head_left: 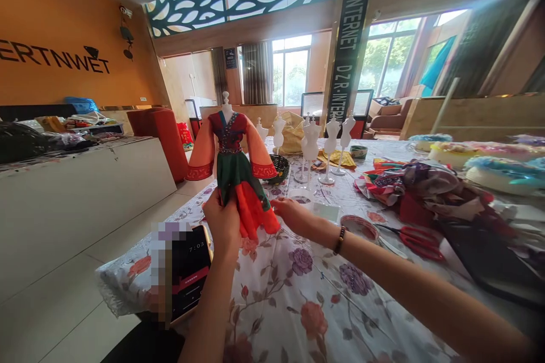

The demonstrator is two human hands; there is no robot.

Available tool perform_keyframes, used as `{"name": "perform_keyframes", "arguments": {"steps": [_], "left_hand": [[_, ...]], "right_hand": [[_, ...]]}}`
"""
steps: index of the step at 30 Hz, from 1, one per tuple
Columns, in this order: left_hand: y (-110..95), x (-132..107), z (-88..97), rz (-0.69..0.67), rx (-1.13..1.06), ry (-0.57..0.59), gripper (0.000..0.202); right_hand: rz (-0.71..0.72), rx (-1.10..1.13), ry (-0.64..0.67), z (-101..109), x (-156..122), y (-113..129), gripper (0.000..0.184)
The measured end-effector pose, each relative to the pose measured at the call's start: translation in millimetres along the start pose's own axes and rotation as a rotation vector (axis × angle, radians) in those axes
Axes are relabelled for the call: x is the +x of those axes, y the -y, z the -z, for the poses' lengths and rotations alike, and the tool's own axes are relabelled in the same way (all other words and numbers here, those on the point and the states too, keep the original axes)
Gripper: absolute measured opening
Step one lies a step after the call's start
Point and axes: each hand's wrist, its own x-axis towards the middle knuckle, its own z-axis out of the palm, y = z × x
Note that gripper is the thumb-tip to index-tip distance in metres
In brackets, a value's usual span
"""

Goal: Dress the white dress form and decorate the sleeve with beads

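A small white mannequin (226, 105) stands upright in front of me, wearing a doll dress (232, 161) with a maroon top, wide sheer orange sleeves and a green and red skirt. My left hand (223, 218) is closed around the skirt's lower left side; its fingertips are partly hidden behind the cloth. At the skirt's right hem, my right hand (290, 214) pinches the edge of the fabric. A beaded bracelet (339, 240) circles my right wrist. The mannequin's stand is hidden by the skirt and my left hand.
Several bare white mannequins (311, 139) stand behind, near a dark woven basket (279, 169). To the right lie a tape roll (360, 227), red-handled scissors (421, 242) and a heap of fabric scraps (426, 181). A phone (191, 272) rests on the table's left edge.
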Motion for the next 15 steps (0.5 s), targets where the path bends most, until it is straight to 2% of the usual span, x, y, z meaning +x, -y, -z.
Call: {"name": "perform_keyframes", "arguments": {"steps": [3, 7, 12, 15], "left_hand": [[-4, 1, -0.6, -0.025, -0.009, -0.005, 0.013], [-8, 2, -0.7, -0.04, -0.022, -0.019, 0.012], [-7, -2, 7.4, -0.022, -0.005, -0.023, 0.009], [-3, -7, 12.6, 0.014, 0.013, -0.01, 0.009]], "right_hand": [[-0.058, -0.044, 0.085, 9, -6, -3, 0.027], [-0.11, -0.099, 0.14, 10, -9, -5, 0.026], [-0.125, -0.13, 0.128, 3, -7, 2, 0.029], [-0.123, -0.142, 0.079, -6, -5, 10, 0.029]]}}
